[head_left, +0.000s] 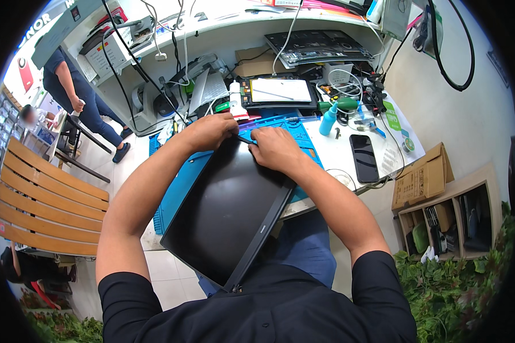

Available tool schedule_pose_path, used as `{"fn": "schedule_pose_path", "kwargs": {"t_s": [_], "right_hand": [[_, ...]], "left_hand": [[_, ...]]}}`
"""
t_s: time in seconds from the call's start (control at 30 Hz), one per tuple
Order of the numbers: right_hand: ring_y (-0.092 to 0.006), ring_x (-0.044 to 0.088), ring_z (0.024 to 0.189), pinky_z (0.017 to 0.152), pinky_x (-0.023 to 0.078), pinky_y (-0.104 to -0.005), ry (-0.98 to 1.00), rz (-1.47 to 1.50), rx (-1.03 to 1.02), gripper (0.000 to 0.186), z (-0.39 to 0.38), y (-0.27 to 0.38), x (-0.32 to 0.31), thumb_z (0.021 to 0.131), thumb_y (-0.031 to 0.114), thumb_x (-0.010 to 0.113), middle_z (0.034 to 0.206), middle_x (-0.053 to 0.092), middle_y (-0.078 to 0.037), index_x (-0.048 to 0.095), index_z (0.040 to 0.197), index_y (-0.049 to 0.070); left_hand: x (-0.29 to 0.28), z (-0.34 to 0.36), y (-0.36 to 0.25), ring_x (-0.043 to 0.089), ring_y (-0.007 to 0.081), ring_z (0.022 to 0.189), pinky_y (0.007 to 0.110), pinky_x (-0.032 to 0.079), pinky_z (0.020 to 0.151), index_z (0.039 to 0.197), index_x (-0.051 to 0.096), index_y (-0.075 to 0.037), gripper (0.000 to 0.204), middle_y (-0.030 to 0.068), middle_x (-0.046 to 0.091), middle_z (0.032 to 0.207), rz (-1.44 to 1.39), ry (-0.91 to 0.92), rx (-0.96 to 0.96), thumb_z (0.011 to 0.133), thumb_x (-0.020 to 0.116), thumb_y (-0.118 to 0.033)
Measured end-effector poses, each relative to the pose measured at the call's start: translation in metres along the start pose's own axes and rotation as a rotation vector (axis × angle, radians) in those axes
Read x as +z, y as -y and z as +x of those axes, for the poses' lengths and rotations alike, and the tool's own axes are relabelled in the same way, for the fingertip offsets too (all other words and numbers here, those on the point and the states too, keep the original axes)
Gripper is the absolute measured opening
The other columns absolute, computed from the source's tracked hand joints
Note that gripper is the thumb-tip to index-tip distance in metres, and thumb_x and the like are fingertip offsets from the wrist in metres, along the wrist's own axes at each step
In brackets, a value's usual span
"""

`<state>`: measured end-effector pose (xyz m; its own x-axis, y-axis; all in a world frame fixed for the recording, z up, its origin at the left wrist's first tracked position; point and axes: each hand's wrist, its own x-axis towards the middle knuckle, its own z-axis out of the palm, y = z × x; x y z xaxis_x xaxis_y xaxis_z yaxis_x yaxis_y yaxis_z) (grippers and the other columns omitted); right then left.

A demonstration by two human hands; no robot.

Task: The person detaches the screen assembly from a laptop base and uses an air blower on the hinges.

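Note:
A black laptop screen panel (229, 206) lies tilted across a blue work mat (177, 188), its lower corner hanging over the table edge toward my body. My left hand (209, 130) grips the panel's far top edge. My right hand (274, 147) rests on the same edge just to the right, fingers pressed on the bezel. A thin dark tool (244, 139) shows between the two hands; which hand holds it I cannot tell.
A black phone (364, 158) lies on the white table at right, near a blue bottle (328, 119) and a green tool (340, 104). An opened laptop base (280, 91) sits behind. A cardboard box (420, 178) and shelf stand right; a wooden bench (46, 206) and people stand left.

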<state>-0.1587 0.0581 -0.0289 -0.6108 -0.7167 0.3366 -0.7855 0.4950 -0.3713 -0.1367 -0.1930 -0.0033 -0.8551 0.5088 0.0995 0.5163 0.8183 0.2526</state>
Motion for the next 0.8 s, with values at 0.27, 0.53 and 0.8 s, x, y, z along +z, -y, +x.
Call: {"fn": "schedule_pose_path", "kwargs": {"t_s": [0.27,0.53,0.8], "right_hand": [[-0.0451,0.074,0.090,0.082,0.060,-0.0538,0.061,0.104,-0.005,0.018,0.029,-0.008,0.016,0.091,0.020,0.078,0.089,0.076,-0.025,0.079,0.092,0.002],[-0.0460,0.075,0.088,0.082,0.060,-0.0549,0.028,0.064,-0.105,0.016,0.049,-0.009,0.028,0.089,0.014,0.074,0.084,0.074,-0.027,0.077,0.086,-0.001],[-0.0454,0.074,0.086,0.084,0.059,-0.0541,0.037,-0.007,-0.114,0.018,0.050,-0.009,0.028,0.091,0.016,0.070,0.084,0.074,-0.026,0.077,0.087,0.000]], "left_hand": [[-0.001,0.009,0.002,0.076,0.0289,0.090,0.039,0.060,0.087,0.111,0.076,-0.001,0.026,0.0146,0.078,0.097,-0.234,-0.016,-0.224,0.085,0.078,0.003],[-0.006,0.008,-0.009,0.077,0.0247,0.092,0.036,0.060,0.084,0.112,0.078,-0.001,0.035,0.0146,0.080,0.097,-0.179,-0.053,-0.435,0.078,0.083,-0.005],[-0.013,0.012,-0.014,0.073,0.0215,0.058,0.037,0.060,0.065,0.085,0.083,-0.003,0.016,0.0109,0.075,0.066,-0.214,0.069,-0.676,0.077,0.089,-0.016]]}}
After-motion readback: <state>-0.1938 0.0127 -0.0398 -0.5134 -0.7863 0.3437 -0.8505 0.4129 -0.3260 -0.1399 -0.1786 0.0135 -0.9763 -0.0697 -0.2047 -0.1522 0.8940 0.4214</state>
